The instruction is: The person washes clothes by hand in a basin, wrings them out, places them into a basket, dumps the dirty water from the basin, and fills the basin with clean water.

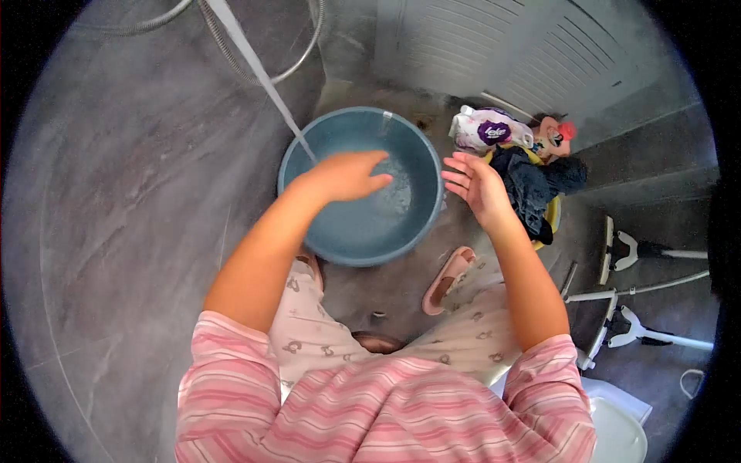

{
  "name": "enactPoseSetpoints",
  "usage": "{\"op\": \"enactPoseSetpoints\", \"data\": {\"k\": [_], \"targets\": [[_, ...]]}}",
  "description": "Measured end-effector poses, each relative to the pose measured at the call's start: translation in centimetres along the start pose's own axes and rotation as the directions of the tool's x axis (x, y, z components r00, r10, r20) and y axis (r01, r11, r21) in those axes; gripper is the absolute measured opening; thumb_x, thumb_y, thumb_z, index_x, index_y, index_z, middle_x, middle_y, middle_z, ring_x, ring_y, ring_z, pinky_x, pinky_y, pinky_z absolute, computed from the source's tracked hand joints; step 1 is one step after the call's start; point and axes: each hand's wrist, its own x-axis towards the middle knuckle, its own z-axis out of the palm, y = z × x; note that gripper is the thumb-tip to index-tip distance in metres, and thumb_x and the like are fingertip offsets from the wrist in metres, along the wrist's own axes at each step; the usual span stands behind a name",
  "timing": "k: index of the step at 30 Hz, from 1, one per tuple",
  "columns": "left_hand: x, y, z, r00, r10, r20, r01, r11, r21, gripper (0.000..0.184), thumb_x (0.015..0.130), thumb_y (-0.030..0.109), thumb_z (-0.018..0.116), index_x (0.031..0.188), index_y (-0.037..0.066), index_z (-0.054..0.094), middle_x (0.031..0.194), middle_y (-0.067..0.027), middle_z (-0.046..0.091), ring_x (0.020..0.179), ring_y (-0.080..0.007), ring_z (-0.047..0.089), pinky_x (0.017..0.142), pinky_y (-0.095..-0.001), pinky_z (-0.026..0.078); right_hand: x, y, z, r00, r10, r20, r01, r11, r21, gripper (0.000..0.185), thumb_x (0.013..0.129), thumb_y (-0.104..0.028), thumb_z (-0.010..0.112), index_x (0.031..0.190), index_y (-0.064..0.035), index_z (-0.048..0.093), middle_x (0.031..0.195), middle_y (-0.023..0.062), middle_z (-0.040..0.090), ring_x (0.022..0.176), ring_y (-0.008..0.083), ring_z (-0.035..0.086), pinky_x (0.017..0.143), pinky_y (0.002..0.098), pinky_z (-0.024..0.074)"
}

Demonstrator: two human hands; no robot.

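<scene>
A round blue-grey basin (309, 239) stands on the floor in front of me with some water in it. From the upper left a stream of water (262, 77) falls into its left side. My left hand (345, 176) hovers over the basin, fingers stretched out and thumb apart, holding nothing. Just outside the right rim, my right hand (476, 187) is raised with its fingers spread, also holding nothing. Close behind that hand, dark clothes (525, 185) are heaped in a yellow basin (554, 216).
Behind the clothes lie a white and purple detergent pack (494, 131) and a bag with a red cap (557, 135). A metal shower hose (309, 50) hangs at the top left. Mops or squeegees (648, 332) lean on the right. Pink slippers (448, 279) are on my feet.
</scene>
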Motion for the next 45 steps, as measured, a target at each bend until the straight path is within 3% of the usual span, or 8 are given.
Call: {"op": "enactPoseSetpoints", "data": {"k": [7, 10, 14, 19, 28, 29, 32, 45], "targets": [[-0.9, -0.1, 1.3, 0.949, -0.130, 0.286, 0.092, 0.986, 0.142, 0.057, 0.084, 0.040, 0.051, 0.126, 0.003, 0.041, 0.121, -0.0208, 0.049, 0.111, -0.0341, 0.049, 0.093, -0.0380, 0.038, 1.1, 1.9, 5.3, 0.994, 0.015, 0.105, -0.009, 0.998, -0.060, 0.037, 0.086, -0.028, 0.051, 0.114, -0.0037, 0.050, 0.113, 0.0111, 0.054, 0.098, 0.0213, 0.055, 0.081, 0.0333, 0.0451], [-1.3, 0.2, 1.1, 0.981, -0.095, 0.170, 0.082, 0.993, 0.080, 0.055, 0.084, 0.039, 0.051, 0.124, 0.003, 0.044, 0.120, -0.0211, 0.050, 0.110, -0.0333, 0.049, 0.092, -0.0381, 0.039, 1.0, 2.9, 8.0, 0.988, 0.028, 0.154, -0.014, 0.996, -0.091, 0.038, 0.085, -0.028, 0.052, 0.116, -0.0051, 0.050, 0.114, 0.0085, 0.053, 0.102, 0.0203, 0.052, 0.083, 0.0340, 0.0428], [-1.2, 1.4, -0.1, 0.958, -0.158, 0.239, 0.124, 0.981, 0.151, 0.052, 0.083, 0.038, 0.052, 0.121, 0.002, 0.046, 0.118, -0.0209, 0.052, 0.108, -0.0324, 0.051, 0.090, -0.0381, 0.041, 0.6, 3.5, 10.2, 0.976, 0.048, 0.213, -0.014, 0.987, -0.159, 0.037, 0.086, -0.029, 0.050, 0.115, -0.0047, 0.051, 0.117, 0.0099, 0.052, 0.106, 0.0208, 0.050, 0.087, 0.0342, 0.0411], [-1.7, 0.9, 0.5, 0.997, -0.021, 0.077, 0.013, 0.995, 0.098, 0.046, 0.082, 0.035, 0.053, 0.111, 0.000, 0.054, 0.106, -0.0211, 0.058, 0.099, -0.0326, 0.056, 0.084, -0.0393, 0.043, 0.4, 3.8, 9.7, 0.976, 0.016, 0.217, 0.012, 0.992, -0.126, 0.035, 0.086, -0.028, 0.051, 0.112, -0.0051, 0.053, 0.114, 0.0076, 0.053, 0.105, 0.0184, 0.051, 0.086, 0.0329, 0.0410], [-1.9, 2.3, 0.5, 0.984, -0.074, 0.165, 0.047, 0.986, 0.159, 0.045, 0.084, 0.036, 0.052, 0.114, 0.003, 0.053, 0.105, -0.0220, 0.058, 0.095, -0.0338, 0.057, 0.082, -0.0393, 0.045, -0.3, 4.2, 9.9, 0.967, 0.030, 0.251, 0.015, 0.985, -0.173, 0.033, 0.085, -0.027, 0.052, 0.108, -0.0043, 0.053, 0.108, 0.0071, 0.056, 0.101, 0.0179, 0.052, 0.082, 0.0330, 0.0417], [-1.9, 2.5, 0.3, 0.984, -0.067, 0.165, 0.040, 0.986, 0.161, 0.045, 0.084, 0.036, 0.052, 0.114, 0.003, 0.053, 0.105, -0.0220, 0.058, 0.095, -0.0338, 0.057, 0.082, -0.0393, 0.045, -0.5, 4.4, 10.1, 0.972, 0.007, 0.235, 0.026, 0.990, -0.138, 0.027, 0.083, -0.025, 0.053, 0.101, -0.0056, 0.057, 0.096, 0.0048, 0.059, 0.090, 0.0148, 0.055, 0.070, 0.0291, 0.0434], [-1.8, 3.4, -0.1, 0.974, -0.093, 0.206, 0.051, 0.979, 0.200, 0.043, 0.085, 0.037, 0.052, 0.110, 0.002, 0.055, 0.099, -0.0216, 0.060, 0.091, -0.0344, 0.058, 0.080, -0.0395, 0.045, -0.5, 4.4, 9.8, 0.968, 0.058, 0.243, -0.009, 0.980, -0.200, 0.033, 0.084, -0.027, 0.052, 0.107, -0.0039, 0.054, 0.106, 0.0068, 0.056, 0.100, 0.0172, 0.052, 0.082, 0.0319, 0.0414], [-0.4, 3.5, 1.1, 0.963, -0.067, 0.260, 0.021, 0.984, 0.174, 0.039, 0.084, 0.035, 0.053, 0.113, 0.009, 0.054, 0.107, -0.0177, 0.059, 0.098, -0.0327, 0.056, 0.084, -0.0381, 0.044, -1.5, 4.0, 8.1, 0.976, 0.025, 0.217, 0.018, 0.981, -0.196, 0.028, 0.082, -0.026, 0.053, 0.099, -0.0038, 0.057, 0.094, 0.0040, 0.058, 0.089, 0.0134, 0.053, 0.072, 0.0276, 0.0428]]}}
